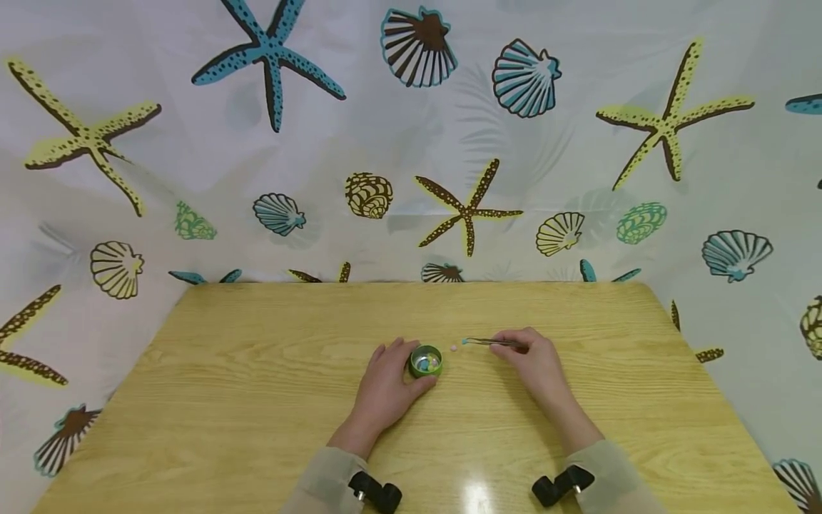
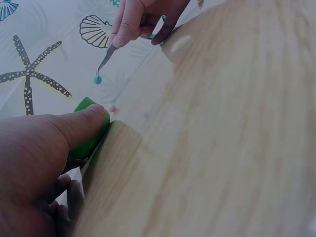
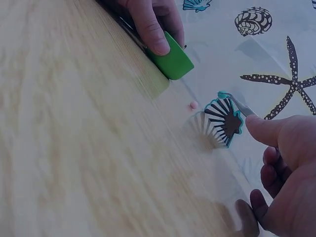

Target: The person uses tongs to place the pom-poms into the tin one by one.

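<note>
A small round green tin (image 1: 426, 362) stands on the table with several blue, yellow and pale beads inside. My left hand (image 1: 387, 385) holds it from the left, thumb in front and fingers behind, as the left wrist view also shows at the tin's green wall (image 2: 91, 133). With my right hand (image 1: 531, 360) I grip metal tweezers (image 1: 494, 342), whose tips pinch a blue bead (image 1: 465, 341) to the right of the tin. Between the tin and that bead lies a pink bead (image 1: 453, 348), seen in the right wrist view as a pink bead (image 3: 193, 105) on the table.
The wooden table (image 1: 257, 357) reaches back to a white curtain (image 1: 411, 143) printed with starfish and shells, which also hangs at both sides. Dark wrist cameras (image 1: 375, 492) sit on both sleeves near the table's front.
</note>
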`<action>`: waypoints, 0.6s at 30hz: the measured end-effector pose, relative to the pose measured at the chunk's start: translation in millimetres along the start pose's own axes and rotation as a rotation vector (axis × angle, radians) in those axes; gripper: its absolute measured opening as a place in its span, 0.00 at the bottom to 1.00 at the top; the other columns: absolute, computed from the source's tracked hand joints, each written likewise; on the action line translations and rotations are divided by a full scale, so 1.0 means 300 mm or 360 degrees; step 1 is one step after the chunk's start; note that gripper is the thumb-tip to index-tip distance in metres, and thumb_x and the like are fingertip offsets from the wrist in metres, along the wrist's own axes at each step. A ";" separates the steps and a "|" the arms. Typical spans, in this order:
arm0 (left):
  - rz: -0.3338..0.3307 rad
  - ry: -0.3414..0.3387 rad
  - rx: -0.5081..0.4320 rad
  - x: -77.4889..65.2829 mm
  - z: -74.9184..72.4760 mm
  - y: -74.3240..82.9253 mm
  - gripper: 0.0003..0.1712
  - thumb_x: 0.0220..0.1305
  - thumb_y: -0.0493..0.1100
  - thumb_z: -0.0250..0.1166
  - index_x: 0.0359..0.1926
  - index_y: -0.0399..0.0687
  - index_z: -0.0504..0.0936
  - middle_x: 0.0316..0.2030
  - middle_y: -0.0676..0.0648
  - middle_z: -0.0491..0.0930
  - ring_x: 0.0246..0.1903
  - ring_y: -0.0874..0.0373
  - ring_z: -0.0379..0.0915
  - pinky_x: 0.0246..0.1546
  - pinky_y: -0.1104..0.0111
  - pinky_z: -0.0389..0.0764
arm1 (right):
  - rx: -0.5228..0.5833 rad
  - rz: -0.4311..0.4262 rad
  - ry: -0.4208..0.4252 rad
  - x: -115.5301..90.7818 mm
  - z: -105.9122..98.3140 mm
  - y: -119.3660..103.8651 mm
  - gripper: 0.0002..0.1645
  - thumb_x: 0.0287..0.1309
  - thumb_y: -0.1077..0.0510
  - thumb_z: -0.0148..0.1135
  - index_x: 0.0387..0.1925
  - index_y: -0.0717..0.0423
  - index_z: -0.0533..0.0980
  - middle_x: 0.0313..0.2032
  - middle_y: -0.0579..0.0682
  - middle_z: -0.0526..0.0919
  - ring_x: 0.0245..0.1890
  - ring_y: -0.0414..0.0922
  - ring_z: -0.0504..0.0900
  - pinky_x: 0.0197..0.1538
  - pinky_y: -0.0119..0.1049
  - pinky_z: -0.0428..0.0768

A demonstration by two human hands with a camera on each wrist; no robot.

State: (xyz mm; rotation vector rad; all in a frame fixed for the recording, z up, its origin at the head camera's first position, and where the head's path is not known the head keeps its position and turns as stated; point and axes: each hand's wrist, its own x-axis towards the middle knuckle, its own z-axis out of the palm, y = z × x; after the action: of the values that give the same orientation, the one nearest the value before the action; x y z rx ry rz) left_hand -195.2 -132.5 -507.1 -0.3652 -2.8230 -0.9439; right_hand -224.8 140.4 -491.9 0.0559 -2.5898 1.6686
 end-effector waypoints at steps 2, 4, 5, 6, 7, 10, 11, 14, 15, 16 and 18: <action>-0.0002 0.0000 0.0000 -0.001 0.003 0.000 0.39 0.61 0.59 0.73 0.67 0.44 0.75 0.64 0.45 0.76 0.72 0.46 0.59 0.77 0.54 0.47 | 0.0011 -0.0004 -0.0015 -0.006 0.005 -0.006 0.11 0.59 0.48 0.74 0.43 0.43 0.87 0.41 0.46 0.81 0.42 0.45 0.78 0.44 0.39 0.81; -0.0001 0.0013 0.0002 -0.002 0.005 0.001 0.39 0.61 0.59 0.73 0.67 0.44 0.75 0.64 0.44 0.76 0.72 0.46 0.60 0.77 0.54 0.48 | 0.0017 -0.0025 -0.0033 -0.010 0.011 -0.014 0.11 0.58 0.48 0.74 0.43 0.43 0.87 0.41 0.46 0.81 0.42 0.45 0.78 0.43 0.38 0.82; 0.0001 0.0019 0.0003 -0.002 0.005 0.003 0.39 0.61 0.59 0.73 0.67 0.44 0.75 0.63 0.44 0.76 0.71 0.46 0.60 0.77 0.54 0.48 | 0.0016 -0.0036 -0.0037 -0.012 0.014 -0.018 0.11 0.58 0.47 0.74 0.42 0.43 0.87 0.40 0.46 0.81 0.41 0.45 0.78 0.43 0.38 0.82; 0.0005 0.0023 0.0001 -0.001 0.006 0.005 0.39 0.61 0.59 0.73 0.67 0.44 0.75 0.63 0.44 0.76 0.71 0.46 0.60 0.77 0.54 0.48 | 0.0011 -0.0044 -0.0039 -0.013 0.016 -0.021 0.11 0.58 0.47 0.74 0.42 0.42 0.87 0.40 0.45 0.82 0.41 0.45 0.79 0.43 0.38 0.82; 0.0013 0.0029 -0.0001 -0.001 0.005 0.005 0.39 0.61 0.58 0.73 0.66 0.43 0.75 0.63 0.44 0.77 0.71 0.45 0.60 0.77 0.53 0.48 | 0.0010 -0.0053 -0.0040 -0.015 0.021 -0.026 0.11 0.58 0.47 0.74 0.42 0.42 0.87 0.39 0.45 0.82 0.41 0.45 0.79 0.43 0.38 0.82; 0.0018 0.0028 0.0000 0.001 0.006 0.003 0.39 0.60 0.59 0.73 0.66 0.44 0.75 0.63 0.44 0.77 0.71 0.45 0.60 0.77 0.53 0.48 | 0.0002 -0.0059 -0.0046 -0.023 0.032 -0.040 0.09 0.58 0.46 0.74 0.41 0.40 0.87 0.39 0.45 0.81 0.40 0.44 0.80 0.43 0.39 0.82; 0.0020 0.0030 0.0002 0.001 0.007 0.002 0.39 0.60 0.59 0.73 0.66 0.44 0.76 0.63 0.44 0.77 0.71 0.45 0.60 0.77 0.53 0.48 | 0.0004 -0.0058 -0.0055 -0.025 0.037 -0.044 0.09 0.58 0.47 0.74 0.40 0.40 0.87 0.39 0.45 0.81 0.40 0.44 0.80 0.42 0.40 0.82; 0.0003 0.0027 0.0010 0.000 0.007 -0.002 0.39 0.60 0.60 0.73 0.66 0.45 0.76 0.63 0.45 0.77 0.72 0.47 0.60 0.77 0.54 0.48 | 0.0007 -0.0072 -0.0084 -0.031 0.051 -0.056 0.08 0.58 0.48 0.74 0.40 0.40 0.87 0.39 0.45 0.81 0.40 0.45 0.81 0.42 0.40 0.82; -0.0002 0.0028 0.0012 0.000 0.006 -0.003 0.39 0.60 0.60 0.73 0.66 0.45 0.76 0.63 0.45 0.77 0.72 0.47 0.60 0.77 0.54 0.48 | 0.0013 -0.0079 -0.0095 -0.032 0.056 -0.059 0.08 0.58 0.48 0.75 0.40 0.40 0.87 0.39 0.45 0.81 0.40 0.45 0.81 0.41 0.40 0.82; -0.0006 0.0025 0.0013 0.001 0.005 -0.005 0.39 0.60 0.60 0.73 0.67 0.46 0.76 0.63 0.45 0.76 0.72 0.47 0.60 0.77 0.54 0.48 | 0.0013 -0.0088 -0.0103 -0.033 0.063 -0.062 0.08 0.58 0.49 0.75 0.40 0.40 0.88 0.39 0.45 0.81 0.40 0.45 0.81 0.41 0.40 0.82; -0.0015 0.0018 0.0010 0.001 0.001 -0.007 0.39 0.61 0.61 0.72 0.67 0.46 0.76 0.64 0.46 0.76 0.72 0.48 0.59 0.77 0.55 0.48 | 0.0005 -0.0107 -0.0108 -0.034 0.074 -0.067 0.08 0.58 0.49 0.75 0.40 0.40 0.88 0.39 0.44 0.81 0.39 0.44 0.81 0.41 0.39 0.81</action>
State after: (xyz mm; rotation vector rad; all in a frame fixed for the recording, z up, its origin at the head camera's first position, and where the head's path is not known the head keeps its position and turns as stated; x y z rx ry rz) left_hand -196.0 -134.0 -508.5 -0.3453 -2.8194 -0.9357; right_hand -214.1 111.7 -483.5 0.2014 -2.6020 1.6769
